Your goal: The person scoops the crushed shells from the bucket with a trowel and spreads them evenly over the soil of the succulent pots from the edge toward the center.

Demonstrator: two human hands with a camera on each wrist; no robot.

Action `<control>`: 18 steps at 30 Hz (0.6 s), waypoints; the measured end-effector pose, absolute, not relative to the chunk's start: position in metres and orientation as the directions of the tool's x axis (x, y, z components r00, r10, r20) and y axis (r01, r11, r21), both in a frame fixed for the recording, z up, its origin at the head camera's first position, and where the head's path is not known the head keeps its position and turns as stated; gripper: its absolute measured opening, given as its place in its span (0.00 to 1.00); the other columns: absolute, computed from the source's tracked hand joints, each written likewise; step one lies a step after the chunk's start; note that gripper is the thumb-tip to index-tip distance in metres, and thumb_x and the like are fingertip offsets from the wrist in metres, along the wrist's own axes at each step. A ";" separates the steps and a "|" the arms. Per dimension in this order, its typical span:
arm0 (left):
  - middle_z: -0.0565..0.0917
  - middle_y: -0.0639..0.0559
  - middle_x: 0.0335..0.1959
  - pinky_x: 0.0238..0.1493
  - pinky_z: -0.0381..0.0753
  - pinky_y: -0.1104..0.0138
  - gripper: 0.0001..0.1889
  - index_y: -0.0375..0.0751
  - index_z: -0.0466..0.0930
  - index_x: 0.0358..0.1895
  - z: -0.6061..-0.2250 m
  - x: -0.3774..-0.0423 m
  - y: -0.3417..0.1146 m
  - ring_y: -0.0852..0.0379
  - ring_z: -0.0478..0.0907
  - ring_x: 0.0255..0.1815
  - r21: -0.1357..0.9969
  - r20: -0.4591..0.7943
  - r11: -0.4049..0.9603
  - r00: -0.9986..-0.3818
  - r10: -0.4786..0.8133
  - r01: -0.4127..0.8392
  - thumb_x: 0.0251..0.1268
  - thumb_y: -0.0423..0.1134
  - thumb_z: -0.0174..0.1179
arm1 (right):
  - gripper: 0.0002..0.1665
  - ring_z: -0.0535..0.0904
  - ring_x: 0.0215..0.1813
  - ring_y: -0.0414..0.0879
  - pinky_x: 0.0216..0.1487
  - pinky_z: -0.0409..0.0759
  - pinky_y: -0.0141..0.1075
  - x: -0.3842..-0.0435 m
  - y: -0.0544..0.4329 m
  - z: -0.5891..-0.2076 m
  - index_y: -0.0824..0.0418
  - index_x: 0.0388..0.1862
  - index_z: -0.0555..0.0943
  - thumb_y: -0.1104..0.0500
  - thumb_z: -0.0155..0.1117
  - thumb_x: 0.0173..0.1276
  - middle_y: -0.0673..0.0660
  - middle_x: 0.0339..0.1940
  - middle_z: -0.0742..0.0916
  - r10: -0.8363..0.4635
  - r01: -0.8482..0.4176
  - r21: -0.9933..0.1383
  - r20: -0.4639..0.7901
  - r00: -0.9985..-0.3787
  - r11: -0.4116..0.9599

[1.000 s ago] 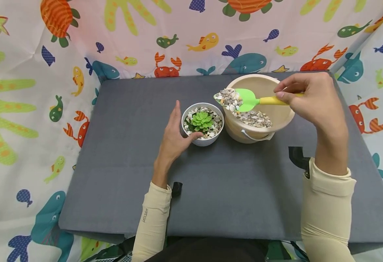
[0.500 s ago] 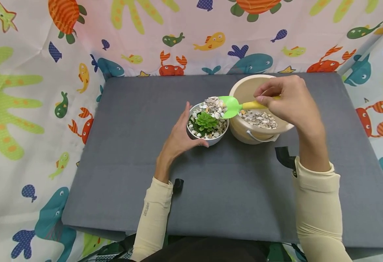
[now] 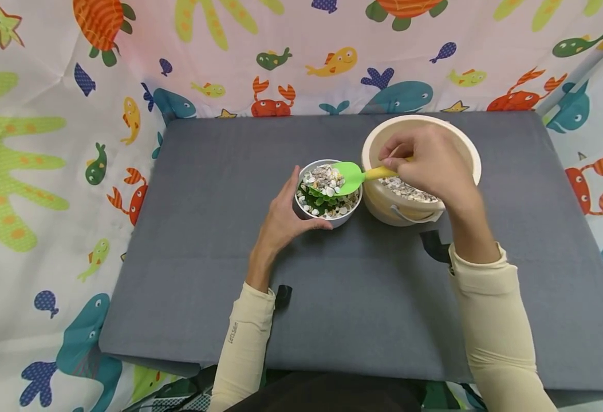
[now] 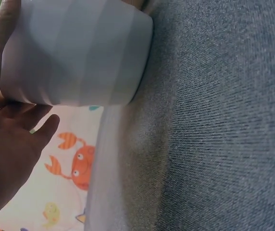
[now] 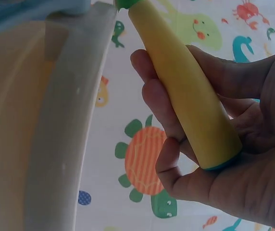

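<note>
My left hand [image 3: 279, 224] holds a small white plant pot [image 4: 80, 53] between thumb and fingers, and the pot stands upright on the grey table. In it, a green succulent [image 3: 319, 201] sits among pale pebbles. My right hand [image 3: 435, 163] grips the yellow handle of a small trowel [image 5: 185, 91]. Its green blade [image 3: 351, 177] reaches over the pot, carrying a heap of small mixed stones [image 3: 324, 178]. That load overlaps and hides much of the succulent in the head view.
Close to the pot's right stands a cream bucket [image 3: 383, 207] with a pale handle, holding more small stones [image 3: 409, 190]. My right forearm passes in front of it. A grey cloth covers the table [image 3: 203, 229], and a sea-animal curtain [image 3: 219, 63] hangs behind and beside it.
My right hand has moved left, bringing the loaded trowel from over the bucket to over the pot. The blade now covers much of the succulent. My left hand stays on the pot.
</note>
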State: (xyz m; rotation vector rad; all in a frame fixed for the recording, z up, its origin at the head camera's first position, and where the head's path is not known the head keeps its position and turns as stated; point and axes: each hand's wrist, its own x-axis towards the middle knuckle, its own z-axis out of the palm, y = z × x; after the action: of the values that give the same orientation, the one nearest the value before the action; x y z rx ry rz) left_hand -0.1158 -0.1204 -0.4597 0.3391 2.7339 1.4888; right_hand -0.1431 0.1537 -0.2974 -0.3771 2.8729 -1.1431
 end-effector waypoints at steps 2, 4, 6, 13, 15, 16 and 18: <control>0.54 0.57 0.87 0.83 0.64 0.50 0.73 0.64 0.42 0.86 -0.460 -0.115 -0.119 0.52 0.56 0.87 0.832 0.091 0.527 -0.979 0.184 0.176 0.37 0.54 0.88 | 0.06 0.83 0.31 0.43 0.32 0.72 0.30 -0.144 0.151 -0.298 0.62 0.33 0.90 0.68 0.67 0.66 0.63 0.31 0.92 -0.250 -0.232 -0.667 0.070 -0.966 0.708; 0.55 0.55 0.87 0.82 0.65 0.50 0.73 0.63 0.42 0.86 -0.459 -0.115 -0.117 0.51 0.57 0.86 0.831 0.087 0.531 -0.981 0.173 0.167 0.37 0.54 0.88 | 0.07 0.84 0.33 0.47 0.32 0.72 0.32 -0.144 0.148 -0.298 0.62 0.34 0.90 0.68 0.66 0.66 0.63 0.31 0.92 -0.266 -0.243 -0.658 0.067 -0.962 0.712; 0.56 0.52 0.87 0.82 0.66 0.49 0.73 0.61 0.43 0.87 -0.459 -0.114 -0.116 0.50 0.59 0.86 0.829 0.083 0.537 -0.984 0.157 0.156 0.37 0.54 0.88 | 0.07 0.85 0.35 0.51 0.33 0.73 0.35 -0.145 0.144 -0.298 0.61 0.34 0.90 0.68 0.66 0.67 0.63 0.32 0.92 -0.276 -0.249 -0.651 0.062 -0.959 0.717; 0.60 0.50 0.85 0.81 0.68 0.50 0.74 0.54 0.47 0.87 -0.458 -0.111 -0.113 0.49 0.62 0.84 0.824 0.100 0.547 -0.989 0.113 0.146 0.34 0.54 0.89 | 0.09 0.85 0.36 0.54 0.33 0.73 0.40 -0.147 0.134 -0.298 0.63 0.36 0.90 0.70 0.63 0.65 0.64 0.34 0.92 -0.296 -0.244 -0.623 0.020 -0.955 0.743; 0.60 0.50 0.85 0.81 0.67 0.51 0.74 0.53 0.47 0.87 -0.458 -0.110 -0.113 0.49 0.62 0.84 0.824 0.105 0.547 -0.988 0.111 0.149 0.34 0.55 0.89 | 0.10 0.84 0.36 0.54 0.33 0.72 0.40 -0.147 0.131 -0.298 0.63 0.37 0.90 0.70 0.62 0.65 0.64 0.34 0.92 -0.305 -0.253 -0.604 0.016 -0.952 0.756; 0.60 0.50 0.85 0.81 0.67 0.51 0.74 0.53 0.47 0.87 -0.458 -0.110 -0.113 0.50 0.62 0.84 0.824 0.107 0.546 -0.988 0.110 0.150 0.34 0.55 0.89 | 0.11 0.84 0.36 0.53 0.33 0.72 0.40 -0.147 0.129 -0.297 0.63 0.37 0.90 0.70 0.62 0.65 0.63 0.34 0.92 -0.310 -0.260 -0.592 0.018 -0.951 0.763; 0.60 0.50 0.85 0.81 0.67 0.52 0.73 0.53 0.47 0.87 -0.458 -0.110 -0.113 0.50 0.62 0.84 0.824 0.110 0.546 -0.988 0.105 0.150 0.34 0.55 0.89 | 0.12 0.83 0.36 0.53 0.33 0.71 0.40 -0.147 0.125 -0.296 0.62 0.36 0.90 0.70 0.61 0.64 0.63 0.33 0.92 -0.318 -0.277 -0.564 0.026 -0.948 0.778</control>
State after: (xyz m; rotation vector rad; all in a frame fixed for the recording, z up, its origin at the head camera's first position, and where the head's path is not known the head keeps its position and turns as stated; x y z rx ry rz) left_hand -0.1097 -0.1131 -0.4576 0.2317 2.8038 1.5019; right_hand -0.1466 0.1250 -0.2956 -0.4849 2.8952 -0.9005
